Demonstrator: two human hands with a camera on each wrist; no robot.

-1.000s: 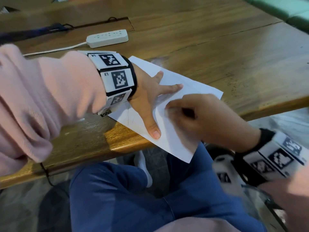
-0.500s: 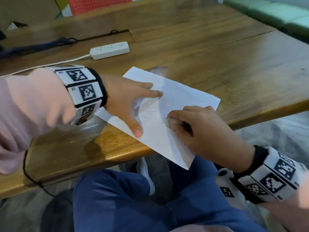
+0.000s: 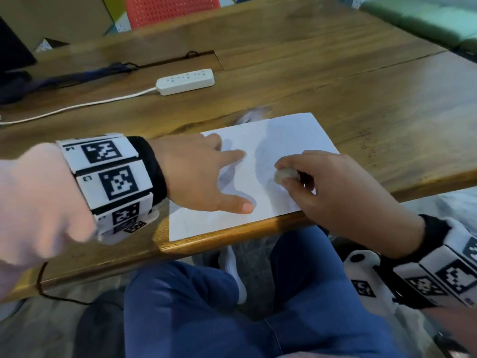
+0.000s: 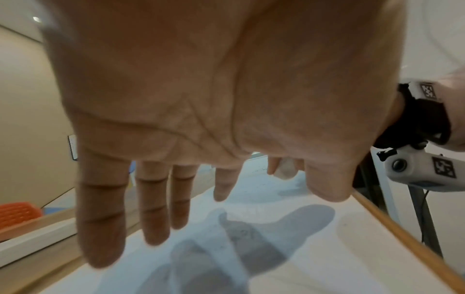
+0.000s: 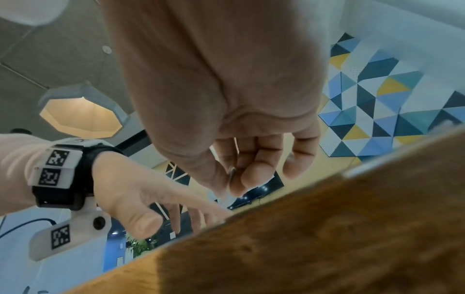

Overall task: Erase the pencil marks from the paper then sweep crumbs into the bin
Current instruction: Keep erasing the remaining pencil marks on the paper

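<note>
A white sheet of paper (image 3: 273, 140) lies at the near edge of the wooden table (image 3: 335, 81), with faint pencil lines on it. My left hand (image 3: 206, 174) lies flat on the sheet's left part with fingers spread, seen from below as my left hand (image 4: 176, 119) above the paper (image 4: 289, 248). My right hand (image 3: 330, 187) pinches a small pale eraser (image 3: 285, 175) and presses it on the sheet's right half. The eraser (image 4: 284, 169) shows between fingertips in the left wrist view. In the right wrist view my right hand (image 5: 239, 139) has curled fingers; the eraser is hidden there.
A white power strip (image 3: 185, 81) with its cord lies on the table behind the paper. A red chair (image 3: 173, 9) stands beyond the far edge. Below the table edge (image 5: 302, 248) are my blue-trousered knees (image 3: 232, 306). No bin is in view.
The paper has turned so its long edge runs along the table edge. My right hand with the eraser moved up and right on the sheet; my left hand stayed flat on it.
</note>
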